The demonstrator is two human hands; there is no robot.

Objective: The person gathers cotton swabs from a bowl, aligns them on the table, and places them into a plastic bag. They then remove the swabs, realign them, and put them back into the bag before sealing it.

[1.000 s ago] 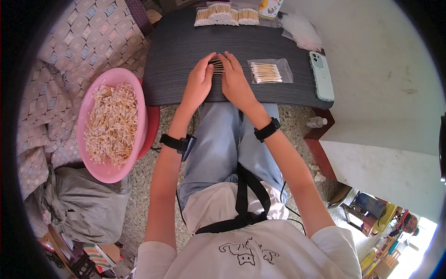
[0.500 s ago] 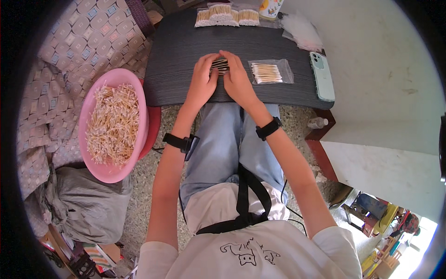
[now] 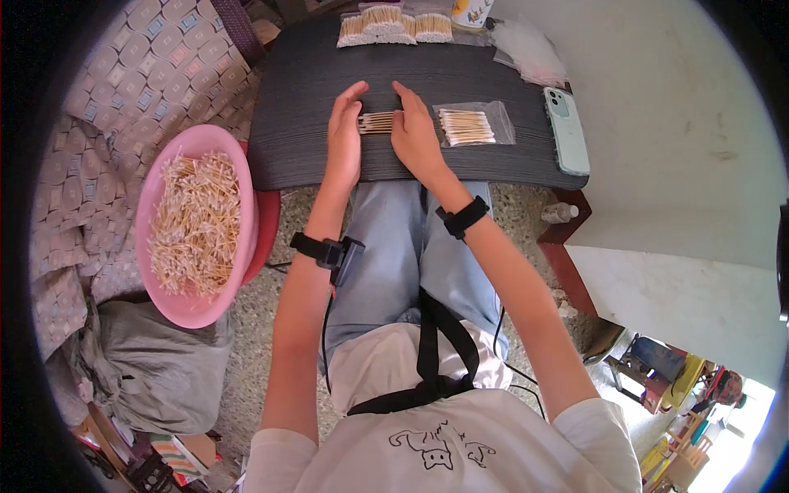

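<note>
Swabs [image 3: 376,122] in a light, loose, easily scattered bundle are squared near the bench's [image 3: 493,160] front edge between flat left hand [image 3: 343,140] and right hand [image 3: 415,131], best gripped mid-length.

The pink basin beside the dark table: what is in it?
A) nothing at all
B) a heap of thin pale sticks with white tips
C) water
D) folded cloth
B: the pink basin at the person's left is heaped with thin pale sticks, like the small bundle lying between the left hand and right hand on the dark table.
</note>
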